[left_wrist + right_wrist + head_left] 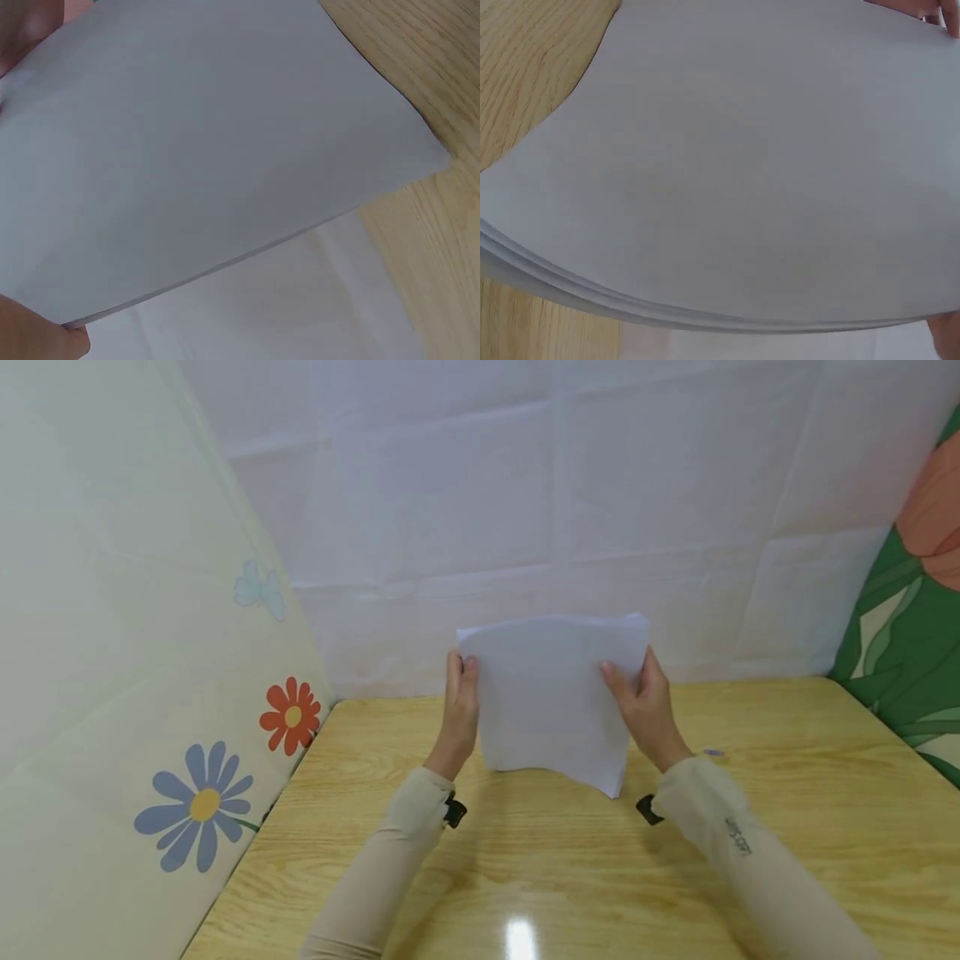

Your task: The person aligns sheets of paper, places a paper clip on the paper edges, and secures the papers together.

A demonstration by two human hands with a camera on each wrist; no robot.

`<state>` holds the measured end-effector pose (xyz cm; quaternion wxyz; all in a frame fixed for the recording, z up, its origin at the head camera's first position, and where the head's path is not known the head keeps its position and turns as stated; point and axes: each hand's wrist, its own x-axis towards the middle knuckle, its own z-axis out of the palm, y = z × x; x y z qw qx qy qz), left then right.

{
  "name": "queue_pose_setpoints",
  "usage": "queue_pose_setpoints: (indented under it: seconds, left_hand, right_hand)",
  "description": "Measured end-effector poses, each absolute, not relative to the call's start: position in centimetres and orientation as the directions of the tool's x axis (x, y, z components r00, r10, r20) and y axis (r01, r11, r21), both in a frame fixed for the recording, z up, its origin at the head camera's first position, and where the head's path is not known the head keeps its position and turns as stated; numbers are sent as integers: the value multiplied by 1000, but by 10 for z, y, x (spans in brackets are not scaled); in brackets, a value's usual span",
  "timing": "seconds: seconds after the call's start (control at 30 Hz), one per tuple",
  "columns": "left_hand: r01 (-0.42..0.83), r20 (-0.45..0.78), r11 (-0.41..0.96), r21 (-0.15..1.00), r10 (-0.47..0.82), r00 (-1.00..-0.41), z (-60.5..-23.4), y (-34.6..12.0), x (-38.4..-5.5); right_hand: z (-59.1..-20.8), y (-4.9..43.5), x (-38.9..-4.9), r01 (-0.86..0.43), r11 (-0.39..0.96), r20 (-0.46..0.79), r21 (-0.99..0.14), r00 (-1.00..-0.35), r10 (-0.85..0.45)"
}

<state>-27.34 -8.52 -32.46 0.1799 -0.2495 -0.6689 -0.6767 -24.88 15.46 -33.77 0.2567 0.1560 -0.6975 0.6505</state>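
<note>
Both hands hold up a stack of white paper [551, 693] above the wooden table. My left hand [459, 710] grips its left edge, thumb on the near face. On the right edge, my right hand [648, 710] grips the stack with the thumb laid across the near face. The sheets bow, and the lower right corner hangs lowest. In the right wrist view the paper's edge [705, 319] shows several layers slightly fanned apart. From the left wrist, the stack's edge [225, 262] looks thin and nearly even. The fingers behind the paper are mostly hidden.
A wooden table [525, 868] spreads under the hands. One small bluish object [713, 752] lies on it beside the right wrist. White cloth [540, 510] hangs behind, a flower-printed panel [202, 806] stands at left, and a green leaf-patterned panel [915, 635] at right.
</note>
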Motion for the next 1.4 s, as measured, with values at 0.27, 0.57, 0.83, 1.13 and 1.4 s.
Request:
queue_pose_setpoints:
  seconds: [0.27, 0.57, 0.83, 1.13, 1.4]
  left_hand:
    - [604, 603, 28, 797, 23, -797, -321, -82, -265]
    - [569, 566, 25, 822, 86, -820, -308, -77, -239]
    - [537, 532, 5, 844, 121, -838, -323, -81, -238]
    - [638, 640, -64, 767, 146, -755, -322, -93, -262]
    - [753, 780, -206, 625, 166, -603, -302, -92, -262]
  right_hand:
    - [-334, 154, -249, -574, 148, 592, -805, -792, 148]
    - [-343, 161, -251, -549, 141, 566, -824, -810, 156]
    - [-357, 163, -247, -456, 159, 475, -876, -872, 120]
    - [-328, 171, -245, -655, -12, 651, -756, -754, 90]
    - [-301, 170, -242, -789, -13, 782, -615, -611, 124]
